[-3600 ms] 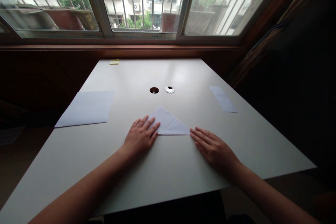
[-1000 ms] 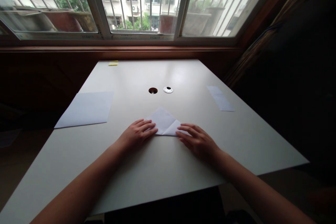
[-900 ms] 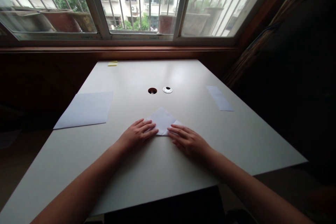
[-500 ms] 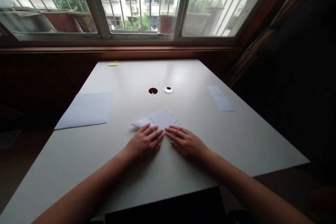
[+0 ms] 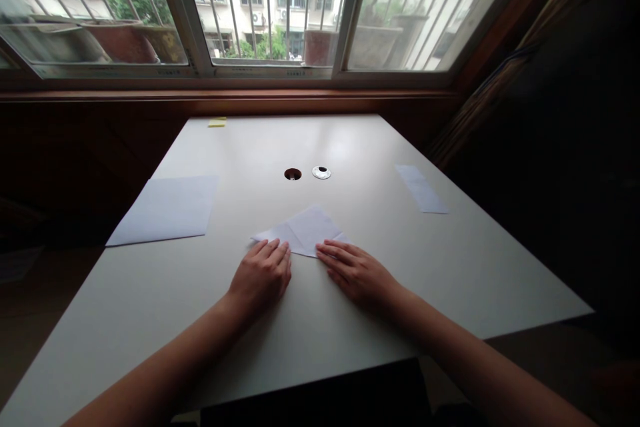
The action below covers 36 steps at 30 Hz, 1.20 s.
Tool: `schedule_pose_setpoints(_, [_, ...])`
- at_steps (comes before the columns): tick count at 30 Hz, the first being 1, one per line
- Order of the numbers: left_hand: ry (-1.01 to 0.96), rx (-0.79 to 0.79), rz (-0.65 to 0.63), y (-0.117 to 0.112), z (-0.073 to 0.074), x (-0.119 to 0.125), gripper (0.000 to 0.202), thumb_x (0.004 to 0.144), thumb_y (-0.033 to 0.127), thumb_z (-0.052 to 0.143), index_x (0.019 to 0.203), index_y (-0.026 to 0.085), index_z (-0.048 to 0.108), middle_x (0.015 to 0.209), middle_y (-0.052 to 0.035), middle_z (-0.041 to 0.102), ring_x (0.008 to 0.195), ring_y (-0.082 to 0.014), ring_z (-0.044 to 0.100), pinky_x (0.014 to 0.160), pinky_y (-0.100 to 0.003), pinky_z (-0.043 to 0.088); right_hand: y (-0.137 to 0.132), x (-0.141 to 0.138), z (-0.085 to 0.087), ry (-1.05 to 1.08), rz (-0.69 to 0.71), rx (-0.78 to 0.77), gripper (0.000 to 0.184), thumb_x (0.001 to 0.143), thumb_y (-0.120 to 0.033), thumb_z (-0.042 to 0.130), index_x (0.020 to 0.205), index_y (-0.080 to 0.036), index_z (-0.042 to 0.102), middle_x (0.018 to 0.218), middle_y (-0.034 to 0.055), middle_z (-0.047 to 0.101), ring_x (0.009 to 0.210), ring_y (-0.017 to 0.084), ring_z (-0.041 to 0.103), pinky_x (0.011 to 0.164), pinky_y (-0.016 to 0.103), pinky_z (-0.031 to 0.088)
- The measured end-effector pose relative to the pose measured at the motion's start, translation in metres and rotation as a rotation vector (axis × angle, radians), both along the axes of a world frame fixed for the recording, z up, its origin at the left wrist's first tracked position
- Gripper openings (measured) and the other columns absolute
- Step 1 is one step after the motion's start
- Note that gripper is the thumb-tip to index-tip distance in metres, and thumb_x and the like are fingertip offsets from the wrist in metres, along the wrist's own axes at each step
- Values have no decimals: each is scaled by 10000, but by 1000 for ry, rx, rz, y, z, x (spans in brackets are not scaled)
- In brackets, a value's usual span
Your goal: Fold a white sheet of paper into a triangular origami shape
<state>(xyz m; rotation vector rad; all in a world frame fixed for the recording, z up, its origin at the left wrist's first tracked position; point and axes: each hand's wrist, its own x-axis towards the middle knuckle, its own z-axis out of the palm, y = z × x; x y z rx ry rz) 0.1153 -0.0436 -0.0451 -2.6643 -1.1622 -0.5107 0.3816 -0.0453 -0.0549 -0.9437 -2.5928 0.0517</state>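
A folded sheet of white paper (image 5: 311,227) lies on the white table with a crease across it and its peak pointing away from me. My left hand (image 5: 263,268) rests on the near edge of its left half, fingers stretched out and pressing down. On the near edge of the right half, my right hand (image 5: 353,268) lies with its fingers flat and close together. Between the two hands a stretch of the folded edge shows. Neither hand grips anything; the parts of the paper beneath the fingers are hidden.
A stack of white paper (image 5: 165,210) lies at the table's left edge, and a creased paper strip (image 5: 421,189) near the right edge. Beyond the folded sheet are a round cable hole (image 5: 293,174) and its metal cover (image 5: 321,173). Yellow sticky notes (image 5: 217,122) sit at the far left corner.
My left hand has slid left along the paper's near edge, away from the middle, uncovering part of the fold. My right hand has stayed nearly still.
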Motion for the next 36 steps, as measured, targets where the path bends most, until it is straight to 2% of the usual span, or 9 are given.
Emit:
schedule_pose_setpoints(7, [81,-13,87,-2,1,-6,312,908,143,479,1134,62,679,1148,-196,697,1056,-301,662,983,-469,495,-1,6,1,-4,-23,-8,496,962,-214,488,1456,-194,444,1430,97,538,1342,266,479,1101,464,448])
schedule_pose_setpoints(17, [149,-39,175,-12,-6,-38,376,889,87,452,1207,24,642,1234,-236,649,1145,-313,630,1069,-481,437,-2,4,0,-32,-30,-20,503,973,-222,470,1472,-206,417,1457,84,510,1358,261,461,1114,473,431])
schedule_pose_setpoints(22, [88,-44,195,-14,-3,-50,381,908,123,417,1196,54,657,1230,-219,657,1136,-296,637,1090,-497,423,-2,4,1,0,-18,-13,510,965,-217,482,1472,-213,419,1438,89,531,1344,260,481,1103,470,445])
schedule_pose_setpoints(26, [120,-29,201,-15,-1,-52,376,910,131,419,1194,66,656,1232,-201,660,1137,-281,635,1096,-490,419,-2,4,1,11,-13,-11,510,963,-214,484,1469,-213,424,1428,93,540,1342,260,484,1103,472,445])
schedule_pose_setpoints(31, [187,-21,237,-17,-3,-55,365,924,141,426,1192,33,649,1213,-214,663,1129,-293,631,1101,-494,411,-2,5,0,-20,-11,-27,506,973,-221,466,1476,-204,411,1455,83,512,1365,257,454,1122,474,424])
schedule_pose_setpoints(36, [122,-53,260,-20,3,-57,377,942,199,454,1220,15,630,1202,-223,662,1105,-306,637,1083,-494,429,-2,5,-1,-32,-17,-28,504,975,-226,465,1475,-202,411,1458,82,508,1366,260,452,1120,476,425])
